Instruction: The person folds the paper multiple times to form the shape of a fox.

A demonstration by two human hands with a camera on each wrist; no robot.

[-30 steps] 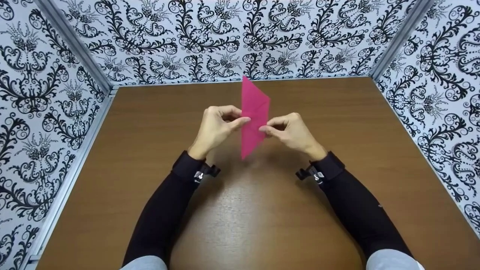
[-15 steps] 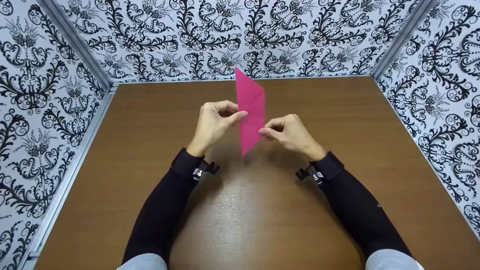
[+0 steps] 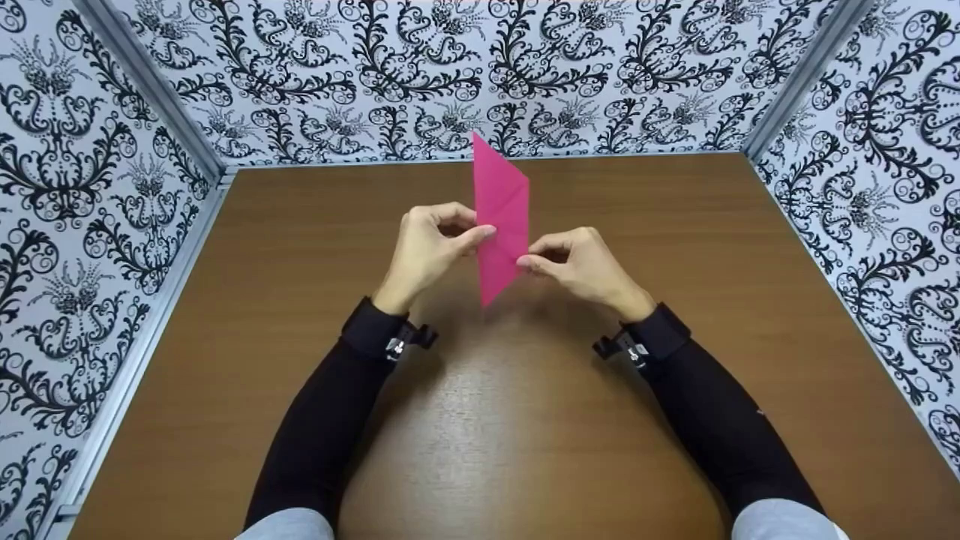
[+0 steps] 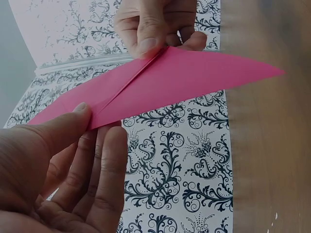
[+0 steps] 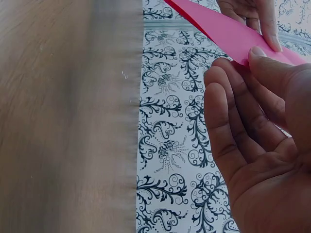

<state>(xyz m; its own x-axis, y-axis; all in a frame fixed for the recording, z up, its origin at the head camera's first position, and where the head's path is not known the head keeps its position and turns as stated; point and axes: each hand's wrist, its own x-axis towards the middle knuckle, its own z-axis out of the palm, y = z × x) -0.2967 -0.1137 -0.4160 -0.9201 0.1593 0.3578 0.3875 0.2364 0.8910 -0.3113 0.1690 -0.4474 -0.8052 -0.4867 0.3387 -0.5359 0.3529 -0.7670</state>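
A folded sheet of pink paper (image 3: 504, 202) is held up above the table, its long edge to the left and pointed ends at top and bottom. My left hand (image 3: 429, 251) pinches that long edge between thumb and fingers near the middle. On the opposite, shorter edge, my right hand (image 3: 581, 266) grips the paper with thumb and fingertips, a little lower. In the left wrist view a slanting fold runs across the pink paper (image 4: 160, 92) between the two thumbs. From the right wrist the pink paper (image 5: 233, 36) shows layers slightly apart along its edge.
The brown wooden table (image 3: 637, 435) lies below both hands. Patterned black-and-white panels (image 3: 420, 82) stand at its back and sides, joined by grey metal corner posts (image 3: 150, 90). Each wrist wears a black band with a small camera (image 3: 409, 341).
The pink paper has moved slightly up and to the left with my left hand. My right hand stays nearly in place, still pinching the edge.
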